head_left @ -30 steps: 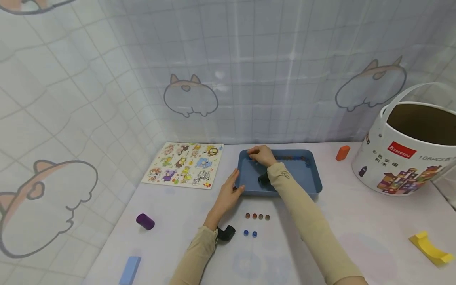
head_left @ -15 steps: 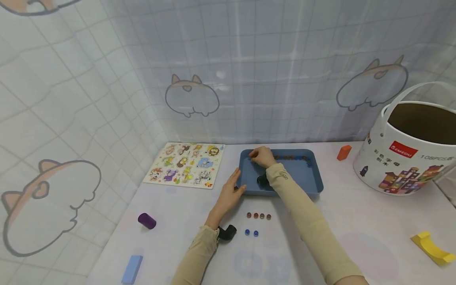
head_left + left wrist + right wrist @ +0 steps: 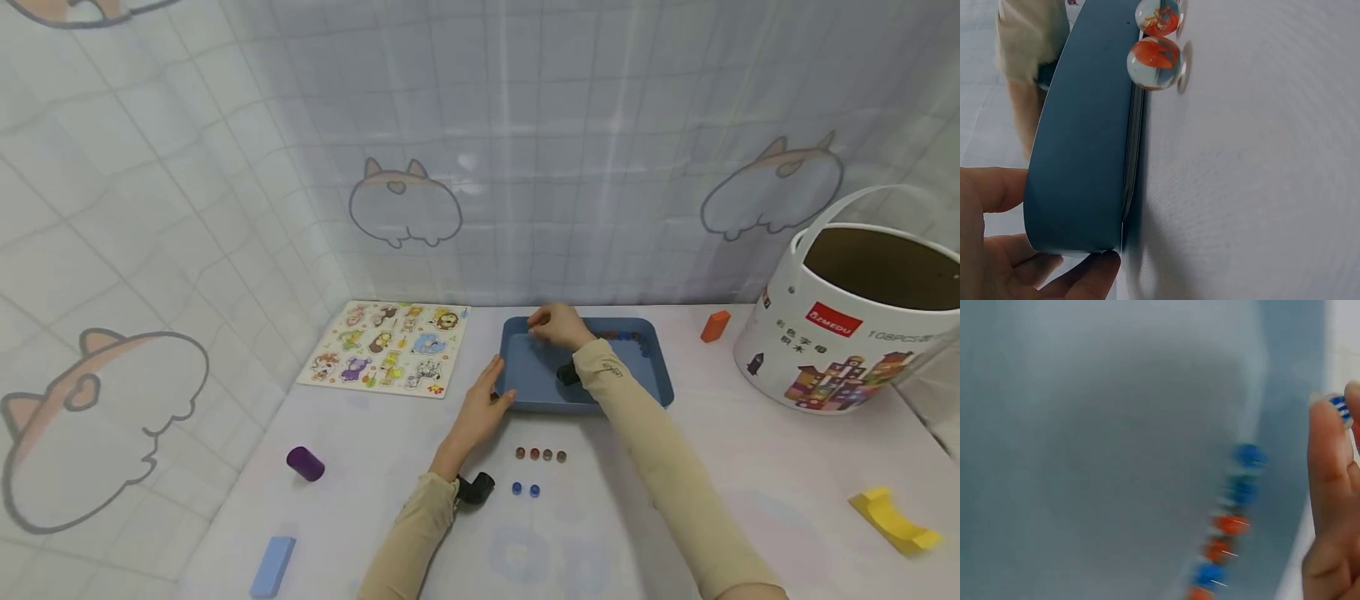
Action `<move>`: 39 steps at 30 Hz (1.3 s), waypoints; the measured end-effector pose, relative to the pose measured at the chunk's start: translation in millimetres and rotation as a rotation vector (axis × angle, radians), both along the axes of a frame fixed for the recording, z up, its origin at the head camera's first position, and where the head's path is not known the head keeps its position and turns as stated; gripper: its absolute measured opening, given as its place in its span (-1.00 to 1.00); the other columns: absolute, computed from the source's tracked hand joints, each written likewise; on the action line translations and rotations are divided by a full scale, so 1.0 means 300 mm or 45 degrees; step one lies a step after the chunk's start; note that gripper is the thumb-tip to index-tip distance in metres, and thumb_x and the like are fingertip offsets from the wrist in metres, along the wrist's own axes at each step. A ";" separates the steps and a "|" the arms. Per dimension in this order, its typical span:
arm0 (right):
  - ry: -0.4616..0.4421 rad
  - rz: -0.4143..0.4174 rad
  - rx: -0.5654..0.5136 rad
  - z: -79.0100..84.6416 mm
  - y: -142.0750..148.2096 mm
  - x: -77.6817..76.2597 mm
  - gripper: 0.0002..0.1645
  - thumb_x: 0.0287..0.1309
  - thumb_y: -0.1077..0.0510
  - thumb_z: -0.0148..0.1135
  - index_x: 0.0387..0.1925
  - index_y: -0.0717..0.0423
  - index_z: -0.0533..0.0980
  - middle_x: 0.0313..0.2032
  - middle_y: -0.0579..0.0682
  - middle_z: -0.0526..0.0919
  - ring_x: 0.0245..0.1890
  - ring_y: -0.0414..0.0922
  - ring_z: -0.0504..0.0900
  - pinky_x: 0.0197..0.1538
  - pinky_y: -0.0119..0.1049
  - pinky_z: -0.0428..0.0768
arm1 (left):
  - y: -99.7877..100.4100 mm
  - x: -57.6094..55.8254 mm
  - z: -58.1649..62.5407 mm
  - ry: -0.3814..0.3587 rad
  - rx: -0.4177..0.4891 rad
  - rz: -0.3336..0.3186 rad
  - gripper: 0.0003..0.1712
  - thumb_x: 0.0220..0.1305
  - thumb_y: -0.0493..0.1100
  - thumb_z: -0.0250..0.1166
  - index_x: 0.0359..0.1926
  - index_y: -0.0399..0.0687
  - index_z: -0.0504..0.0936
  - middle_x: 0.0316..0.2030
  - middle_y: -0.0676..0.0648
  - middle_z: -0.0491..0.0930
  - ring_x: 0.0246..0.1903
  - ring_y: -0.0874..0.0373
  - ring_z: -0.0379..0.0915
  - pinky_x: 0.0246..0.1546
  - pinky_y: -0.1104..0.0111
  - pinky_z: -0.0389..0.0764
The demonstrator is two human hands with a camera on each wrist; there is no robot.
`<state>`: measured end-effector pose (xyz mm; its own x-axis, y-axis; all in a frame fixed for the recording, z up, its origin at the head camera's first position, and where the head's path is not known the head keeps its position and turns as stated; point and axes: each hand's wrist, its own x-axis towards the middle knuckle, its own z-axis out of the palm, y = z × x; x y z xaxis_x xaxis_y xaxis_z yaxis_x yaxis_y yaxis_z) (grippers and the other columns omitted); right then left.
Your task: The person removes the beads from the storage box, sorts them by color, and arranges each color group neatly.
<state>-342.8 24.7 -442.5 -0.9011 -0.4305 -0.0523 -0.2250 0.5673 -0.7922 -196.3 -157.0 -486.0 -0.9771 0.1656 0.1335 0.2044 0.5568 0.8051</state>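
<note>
With the right hand [image 3: 561,326], pinching a blue-and-white striped marble [image 3: 1341,411] between thumb and finger, over the 10 o'clock part of the blue tray [image 3: 536,379]; cannot tell of any contact with the tray. With the left hand [image 3: 476,412], touching the tray's 8 o'clock corner, thumb spread wide from straight fingers.

Since half a second ago, shifted slightly toward 3 o'clock with the right hand; kept in place with the left. Judging by this, busy with a single marble, held apart from the others rather than lying among them; cannot tell of travel toward them or away.

Inside the tray, see a row of marbles [image 3: 1231,524], orange and blue, curving along the far wall from about 1 to 2 o'clock, blurred in the right wrist view. Outside, at 7 o'clock, see four marbles [image 3: 534,454] and, nearer the body, two blue marbles [image 3: 517,488], likely to roll if nudged.

Around the tray, find a puzzle board [image 3: 386,350] at 9 o'clock, a pale blue block [image 3: 272,567] at 8, an orange block [image 3: 715,326] before 3, a white bucket [image 3: 840,354] at 3, a yellow arch [image 3: 892,523] at 4. In the way: only the right sleeve [image 3: 660,467], crossing the tray from 5 o'clock and hiding some floor.
</note>
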 end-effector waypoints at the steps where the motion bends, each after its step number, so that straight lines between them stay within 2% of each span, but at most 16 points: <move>1: -0.007 0.013 -0.028 0.015 0.010 0.007 -0.66 0.27 0.16 0.23 0.03 0.21 0.58 -0.13 0.17 0.69 -0.22 0.03 0.69 -0.14 -0.15 0.66 | -0.001 -0.001 -0.001 0.000 -0.001 0.000 -0.26 0.41 -0.14 0.13 0.47 -0.32 0.07 0.52 -0.20 -0.04 0.48 -0.14 -0.04 0.28 0.04 0.42; 5: -0.071 0.040 -0.138 0.087 0.045 0.051 -0.59 0.30 0.11 0.21 0.11 0.21 0.53 -0.08 0.19 0.66 -0.11 0.09 0.65 0.04 0.08 0.61 | -0.006 0.000 0.000 0.018 0.007 -0.013 -0.26 0.42 -0.14 0.13 0.46 -0.35 0.07 0.52 -0.23 -0.04 0.47 -0.18 -0.03 0.27 0.02 0.43; 8: -0.090 0.065 -0.211 0.127 0.067 0.095 -0.56 0.28 0.08 0.23 0.11 0.22 0.53 -0.06 0.20 0.66 -0.08 0.11 0.65 0.09 0.12 0.58 | -0.007 0.001 0.000 0.025 0.005 -0.012 -0.26 0.42 -0.12 0.13 0.46 -0.36 0.07 0.51 -0.24 -0.04 0.47 -0.19 -0.03 0.26 0.01 0.43; 11: -0.077 0.086 -0.263 0.144 0.093 0.159 -0.58 0.26 0.06 0.26 0.08 0.20 0.55 -0.03 0.17 0.66 -0.05 0.09 0.64 0.10 0.12 0.58 | -0.005 0.002 -0.001 0.019 0.004 -0.008 -0.26 0.43 -0.12 0.12 0.46 -0.36 0.06 0.51 -0.24 -0.04 0.47 -0.18 -0.04 0.26 0.02 0.43; 14: -0.075 0.083 -0.320 0.136 0.122 0.246 -0.62 0.23 0.04 0.29 0.02 0.14 0.58 -0.04 0.13 0.67 -0.02 0.13 0.62 0.05 0.09 0.59 | -0.002 0.002 -0.002 0.013 0.008 -0.007 -0.27 0.42 -0.14 0.12 0.46 -0.36 0.07 0.51 -0.24 -0.04 0.48 -0.18 -0.05 0.27 0.02 0.43; 17: -0.108 0.043 -0.366 0.111 0.147 0.349 -0.65 0.21 0.01 0.31 -0.03 0.09 0.61 -0.12 0.05 0.70 -0.10 0.15 0.62 -0.13 -0.07 0.62 | -0.001 0.003 0.003 0.000 0.010 0.005 -0.27 0.42 -0.15 0.12 0.46 -0.34 0.06 0.51 -0.24 -0.05 0.48 -0.17 -0.05 0.27 0.02 0.43; 19: -0.148 0.024 -0.407 0.079 0.163 0.415 -0.63 0.20 0.01 0.32 -0.05 0.15 0.61 -0.19 0.00 0.71 -0.19 0.16 0.63 -0.26 -0.20 0.59 | -0.002 0.003 0.007 -0.005 0.007 0.012 -0.27 0.42 -0.16 0.13 0.47 -0.32 0.06 0.52 -0.23 -0.05 0.48 -0.17 -0.05 0.27 0.02 0.42; 21: -0.201 0.001 -0.425 0.041 0.176 0.486 -0.60 0.18 0.02 0.33 -0.05 0.22 0.59 -0.26 -0.04 0.72 -0.32 0.07 0.64 -0.41 -0.30 0.53 | -0.002 0.004 0.011 -0.012 0.005 0.013 -0.26 0.42 -0.16 0.13 0.47 -0.31 0.05 0.52 -0.23 -0.06 0.48 -0.16 -0.06 0.28 0.02 0.41; 24: -0.284 0.001 -0.445 -0.030 0.188 0.586 -0.56 0.17 0.07 0.34 -0.06 0.36 0.56 -0.28 -0.03 0.71 -0.46 -0.07 0.63 -0.46 -0.33 0.56 | -0.004 0.007 0.011 -0.016 -0.005 0.003 -0.26 0.42 -0.16 0.12 0.48 -0.31 0.04 0.52 -0.23 -0.06 0.48 -0.15 -0.07 0.30 0.03 0.39; 27: -0.328 -0.008 -0.446 -0.092 0.184 0.665 -0.62 0.16 0.14 0.34 -0.11 0.37 0.55 -0.25 0.04 0.71 -0.55 -0.19 0.59 -0.47 -0.32 0.59 | -0.007 0.010 0.012 -0.020 -0.014 -0.001 -0.27 0.42 -0.16 0.12 0.47 -0.31 0.05 0.52 -0.22 -0.06 0.49 -0.14 -0.07 0.30 0.03 0.39; 30: -0.304 -0.032 -0.453 -0.137 0.168 0.711 -0.71 0.16 0.17 0.34 -0.17 0.32 0.56 -0.26 0.08 0.70 -0.61 -0.24 0.55 -0.54 -0.37 0.55 | -0.009 0.010 0.012 -0.001 -0.014 0.002 -0.27 0.41 -0.18 0.12 0.46 -0.34 0.07 0.51 -0.25 -0.04 0.48 -0.16 -0.05 0.29 0.01 0.40; 33: -0.230 -0.040 -0.418 -0.170 0.150 0.741 -0.78 0.13 0.19 0.35 -0.22 0.24 0.57 -0.32 0.06 0.69 -0.67 -0.31 0.47 -0.59 -0.43 0.49 | -0.009 0.007 0.008 0.020 -0.012 -0.003 -0.28 0.41 -0.18 0.12 0.45 -0.36 0.08 0.51 -0.27 -0.03 0.47 -0.18 -0.03 0.27 0.00 0.41; 39: -0.056 -0.005 -0.308 -0.210 0.135 0.772 -0.87 0.11 0.21 0.37 -0.28 0.10 0.58 -0.52 -0.08 0.63 -0.73 -0.39 0.35 -0.65 -0.47 0.39 | -0.003 0.008 0.008 0.016 -0.018 -0.003 -0.27 0.41 -0.17 0.12 0.46 -0.35 0.07 0.51 -0.24 -0.04 0.47 -0.17 -0.02 0.27 0.02 0.43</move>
